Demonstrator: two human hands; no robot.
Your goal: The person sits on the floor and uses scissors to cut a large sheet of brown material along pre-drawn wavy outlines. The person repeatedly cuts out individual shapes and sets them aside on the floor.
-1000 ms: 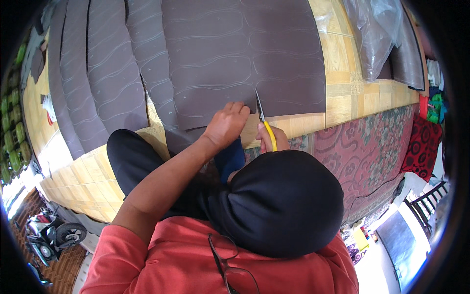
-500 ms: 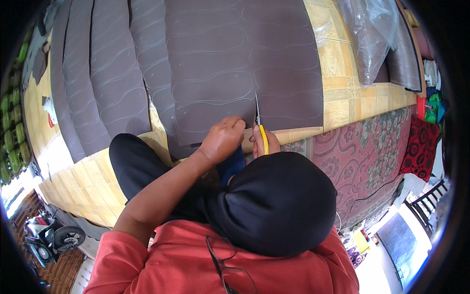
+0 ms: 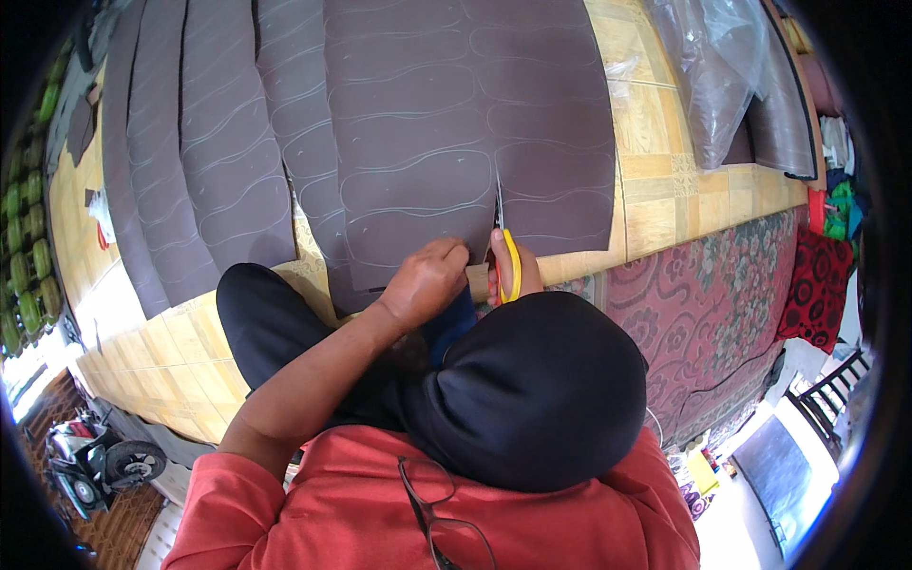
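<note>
A large dark brown sheet (image 3: 408, 152) with white curvy outlines lies on the floor before me. Its near edge is pinched between the fingers of my left hand (image 3: 426, 280), just left of a slit. My right hand (image 3: 520, 269) grips yellow-handled scissors (image 3: 515, 255) beside it. Their blades point away from me along the slit, between two columns of outlines. Part of the right-hand fingers is hidden behind the handle and my black-clad knee (image 3: 546, 389).
More marked brown strips (image 3: 223, 161) overlap on the left. Wood-patterned tiles (image 3: 655, 180) show at the right, with clear plastic sheeting (image 3: 708, 76) beyond. A patterned pink rug (image 3: 693, 313) lies right of my knee. Glasses (image 3: 432, 513) hang from my red shirt.
The right part of the sheet has shifted left, and a gap with floor showing has opened between my hands. My right thumb now shows on the scissors' handle. My left hand has moved slightly nearer me.
</note>
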